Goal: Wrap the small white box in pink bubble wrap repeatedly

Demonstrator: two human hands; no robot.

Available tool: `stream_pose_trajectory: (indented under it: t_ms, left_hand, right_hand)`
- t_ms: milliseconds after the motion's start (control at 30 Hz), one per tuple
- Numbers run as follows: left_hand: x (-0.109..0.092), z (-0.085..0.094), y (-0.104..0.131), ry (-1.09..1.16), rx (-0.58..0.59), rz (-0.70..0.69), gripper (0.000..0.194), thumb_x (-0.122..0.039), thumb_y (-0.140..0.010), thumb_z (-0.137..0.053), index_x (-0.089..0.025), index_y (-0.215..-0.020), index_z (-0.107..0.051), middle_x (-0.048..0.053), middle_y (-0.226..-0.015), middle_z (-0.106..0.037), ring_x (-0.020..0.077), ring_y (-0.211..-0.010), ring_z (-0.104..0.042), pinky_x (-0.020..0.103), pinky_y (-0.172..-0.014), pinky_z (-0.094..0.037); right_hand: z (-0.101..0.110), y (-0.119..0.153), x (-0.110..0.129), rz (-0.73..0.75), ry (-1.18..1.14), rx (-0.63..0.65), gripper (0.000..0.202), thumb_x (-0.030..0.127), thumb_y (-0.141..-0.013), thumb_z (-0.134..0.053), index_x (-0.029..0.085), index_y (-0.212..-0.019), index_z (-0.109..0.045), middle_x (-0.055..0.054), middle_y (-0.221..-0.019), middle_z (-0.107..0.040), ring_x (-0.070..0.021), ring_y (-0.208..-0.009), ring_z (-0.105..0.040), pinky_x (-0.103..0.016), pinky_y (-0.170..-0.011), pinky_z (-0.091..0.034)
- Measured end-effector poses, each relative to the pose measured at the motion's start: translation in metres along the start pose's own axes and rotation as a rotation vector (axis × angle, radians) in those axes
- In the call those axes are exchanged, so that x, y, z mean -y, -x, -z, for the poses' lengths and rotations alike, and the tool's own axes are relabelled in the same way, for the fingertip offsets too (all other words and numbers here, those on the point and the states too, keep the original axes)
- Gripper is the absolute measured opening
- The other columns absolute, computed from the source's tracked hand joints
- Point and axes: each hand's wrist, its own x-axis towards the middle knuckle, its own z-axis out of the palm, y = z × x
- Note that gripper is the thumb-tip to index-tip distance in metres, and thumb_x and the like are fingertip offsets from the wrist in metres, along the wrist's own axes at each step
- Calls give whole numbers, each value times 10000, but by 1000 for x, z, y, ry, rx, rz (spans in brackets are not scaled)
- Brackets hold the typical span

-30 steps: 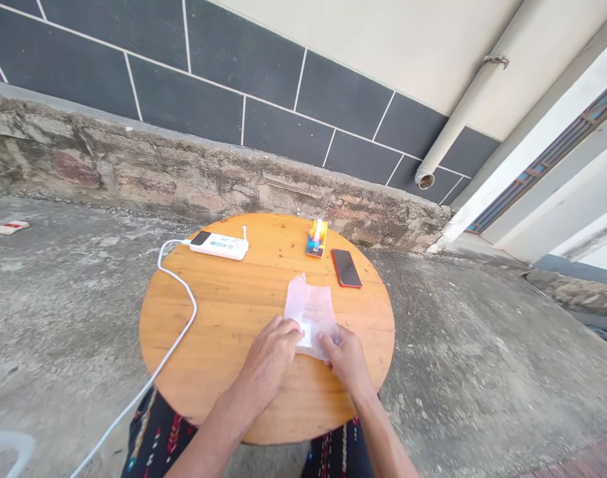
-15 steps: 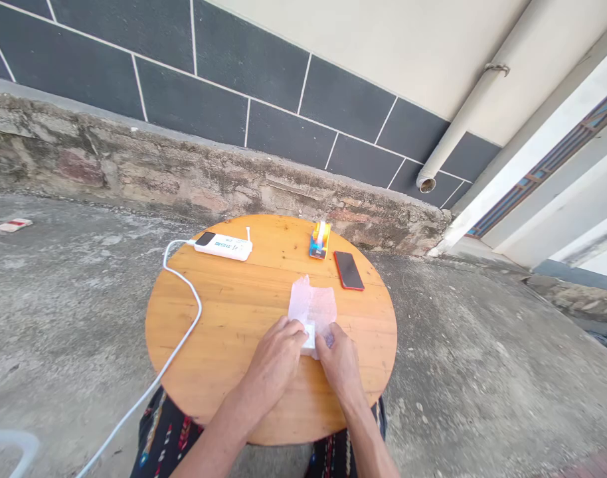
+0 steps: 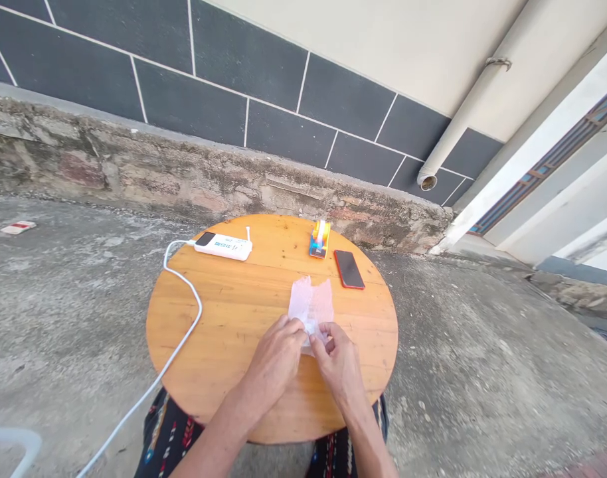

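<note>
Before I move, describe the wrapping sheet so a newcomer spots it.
Find the round wooden table. Right of centre lies the wrapping sheet, touched by the left hand and right hand. It is pale pink and crinkled, unlike the dark phone beyond.

Soft, bright daylight falls evenly here, and I see no hard-edged shadow. The cream plastered wall [image 3: 408, 40] glows palest, nearly washed out towards the top. A mild sheen lies on the round orange-brown wooden table [image 3: 224, 318], with only faint shading beside the bare left hand [image 3: 278, 348] and the bare right hand [image 3: 341, 358]. The translucent pink plastic wrap [image 3: 311, 302] looks pale, its finer detail lost. The grey concrete ground [image 3: 483, 358] smears and stretches towards the edges, and the thick white curved tube [image 3: 14, 436], bottom left, is plainly blurred.
</note>
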Motion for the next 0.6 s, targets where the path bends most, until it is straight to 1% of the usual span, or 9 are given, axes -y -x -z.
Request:
stream_pose_trajectory:
  t_ms: [100, 200, 467, 533, 600]
  left_hand:
    - [1, 0, -1, 10, 1, 1, 310, -38, -869, -380, -152, -800, -660, 64, -875, -629, 207, -880, -523, 335, -801, -468]
    - [1, 0, -1, 26, -1, -4, 303, -38, -866, -390, -154, -787, -659, 58, -862, -626, 201, -870, -525, 326, -791, -466]
    - [7, -2, 0, 102, -45, -32, 262, -43, -848, -434, -163, -748, -645, 43, -851, -619, 188, -863, -522, 304, -766, -458]
    - [8, -2, 1, 119, -44, -34, 259, -25, -829, -441, -162, -749, -646, 42, -860, -621, 186, -867, -521, 301, -766, -458]
    - [8, -1, 1, 142, -49, -39, 260, -12, -817, -445, -164, -769, -651, 40, -879, -623, 184, -878, -519, 297, -776, -458]
  right_hand:
    - [0, 3, 0, 53, 9, -15, 265, 361, -837, -531, 162, -996, -603, -23, -736, -633, -152, -567, -552, -247, -537, -374]
    - [-1, 4, 0, 130, -1, -23, 243, 323, -848, -521, 168, -1017, -604, -34, -827, -637, -147, -600, -566, -258, -578, -406]
    - [-2, 6, 3, 281, -27, -17, 280, 266, -862, -501, 156, -1104, -589, -73, -921, -602, -157, -666, -552, -289, -649, -465]
    - [-1, 8, 5, 320, -29, -6, 292, 248, -860, -498, 159, -1125, -582, -81, -957, -595, -167, -707, -557, -303, -685, -477]
    - [1, 8, 6, 352, -28, 31, 315, 214, -857, -488, 176, -1159, -570, -83, -1013, -588, -176, -766, -568, -314, -727, -484]
